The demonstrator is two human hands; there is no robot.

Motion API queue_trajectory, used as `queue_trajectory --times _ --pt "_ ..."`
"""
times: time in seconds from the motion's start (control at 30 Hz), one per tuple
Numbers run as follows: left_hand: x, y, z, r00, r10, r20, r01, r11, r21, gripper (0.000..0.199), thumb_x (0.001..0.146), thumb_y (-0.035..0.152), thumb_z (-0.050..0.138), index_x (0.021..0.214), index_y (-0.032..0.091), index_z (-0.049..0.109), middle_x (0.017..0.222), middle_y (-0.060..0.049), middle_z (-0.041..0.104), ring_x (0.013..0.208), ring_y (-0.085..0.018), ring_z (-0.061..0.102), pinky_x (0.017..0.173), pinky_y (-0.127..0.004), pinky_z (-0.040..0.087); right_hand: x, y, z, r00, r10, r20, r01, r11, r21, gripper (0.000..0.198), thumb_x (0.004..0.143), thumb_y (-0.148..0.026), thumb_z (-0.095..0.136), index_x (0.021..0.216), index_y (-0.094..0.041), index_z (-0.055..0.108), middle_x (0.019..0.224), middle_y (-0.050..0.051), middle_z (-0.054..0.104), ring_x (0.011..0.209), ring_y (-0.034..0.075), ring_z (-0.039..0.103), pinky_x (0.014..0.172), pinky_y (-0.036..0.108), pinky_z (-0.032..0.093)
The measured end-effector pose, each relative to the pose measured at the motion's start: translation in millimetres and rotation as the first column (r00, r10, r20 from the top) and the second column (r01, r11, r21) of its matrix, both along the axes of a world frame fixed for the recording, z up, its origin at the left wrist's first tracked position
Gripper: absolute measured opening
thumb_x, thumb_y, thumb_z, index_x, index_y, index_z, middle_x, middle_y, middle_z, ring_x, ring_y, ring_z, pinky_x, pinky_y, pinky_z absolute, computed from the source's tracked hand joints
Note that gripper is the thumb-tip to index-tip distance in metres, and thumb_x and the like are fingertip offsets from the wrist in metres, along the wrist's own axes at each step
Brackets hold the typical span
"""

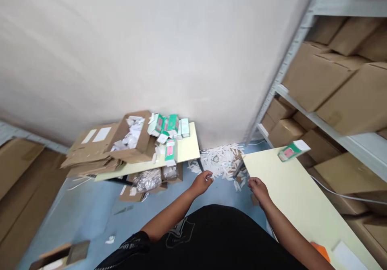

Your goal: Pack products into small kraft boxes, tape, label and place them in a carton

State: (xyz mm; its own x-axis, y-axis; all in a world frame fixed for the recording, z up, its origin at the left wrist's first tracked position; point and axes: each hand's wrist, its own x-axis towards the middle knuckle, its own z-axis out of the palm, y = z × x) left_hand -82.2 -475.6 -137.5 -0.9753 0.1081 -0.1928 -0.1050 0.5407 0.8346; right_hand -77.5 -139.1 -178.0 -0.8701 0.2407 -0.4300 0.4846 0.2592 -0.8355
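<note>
My left hand [202, 182] is held out over the floor near the right end of the far table. Its fingers are loosely curled, with a small gap between thumb and forefinger and nothing visible in it. My right hand [259, 189] hovers by the left edge of the pale yellow table [298, 197], fingers curled in, no object showing. Toward the far end of that table lies a green and white box [293, 150] with a pink patch. Across on the far table [187, 149], several similar green boxes [173, 124] stand beside an open carton [144, 141] holding white pieces.
Flattened cardboard [93, 141] is stacked left on the far table. White paper strips [222, 161] litter the floor between the tables. Shelves [356, 141] full of brown cartons line the right. Clear plastic bags [148, 180] sit below the far table. An orange object [321, 250] lies near my right forearm.
</note>
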Motion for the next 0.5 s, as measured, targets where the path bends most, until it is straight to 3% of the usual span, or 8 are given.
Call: queue_trajectory --times 0.33,0.5 --pt "109.7 -196.6 -10.2 0.974 0.222 0.042 -0.225 0.971 0.075 0.029 0.083 0.036 0.066 0.107 0.021 0.071 0.107 -0.007 0.076 0.097 -0.023 0.071 0.092 -0.036 0.056 4.7 -203.0 13.7 0.984 0.169 -0.050 -0.171 0.984 -0.050 0.047 0.069 -0.054 0.067 0.100 -0.018 0.069 0.090 0.009 0.076 0.089 0.028 0.075 0.069 0.033 0.055" --pt "150.5 -272.9 -6.3 0.934 0.352 0.053 -0.356 0.929 0.100 0.029 0.082 0.034 0.067 0.107 0.020 0.071 0.108 -0.008 0.076 0.100 -0.024 0.071 0.094 -0.037 0.056 18.9 -288.4 29.0 0.962 0.268 -0.053 -0.271 0.961 -0.059 0.044 0.069 -0.053 0.067 0.097 -0.019 0.069 0.091 0.008 0.075 0.089 0.028 0.074 0.071 0.033 0.054"
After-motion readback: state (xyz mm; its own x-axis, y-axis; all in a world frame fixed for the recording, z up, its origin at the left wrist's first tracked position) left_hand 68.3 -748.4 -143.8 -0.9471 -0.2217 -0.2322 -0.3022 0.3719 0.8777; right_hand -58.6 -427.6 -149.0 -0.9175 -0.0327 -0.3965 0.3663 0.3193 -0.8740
